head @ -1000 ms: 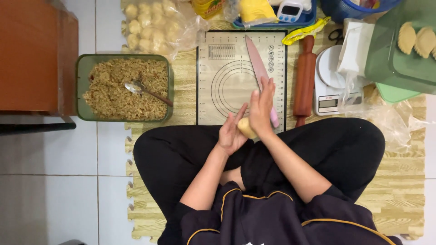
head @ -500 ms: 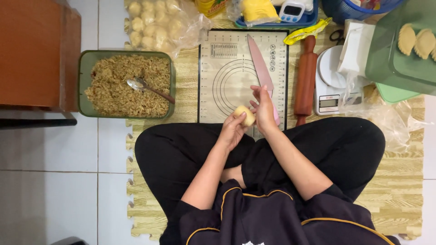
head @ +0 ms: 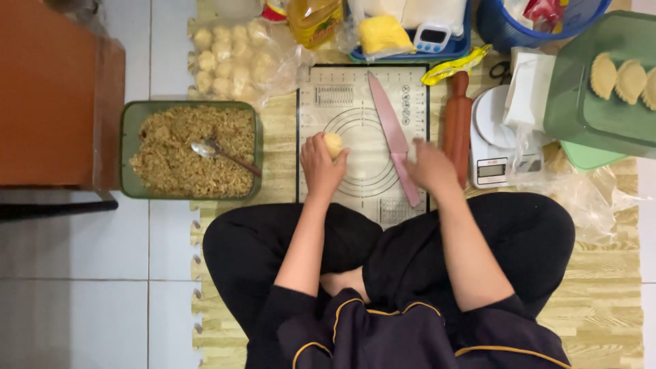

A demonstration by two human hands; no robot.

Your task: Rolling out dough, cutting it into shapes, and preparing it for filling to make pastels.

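Left hand is gripping a dough ball over the mat; right hand, loosely open, is lying beside the knife, near the rolling pin.

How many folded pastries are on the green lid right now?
3, in a row on the green lid: left, middle, right, cut by the frame edge; more may lie beyond.

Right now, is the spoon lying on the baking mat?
No, the spoon lies in the green tray of crumbly filling, left of the baking mat.
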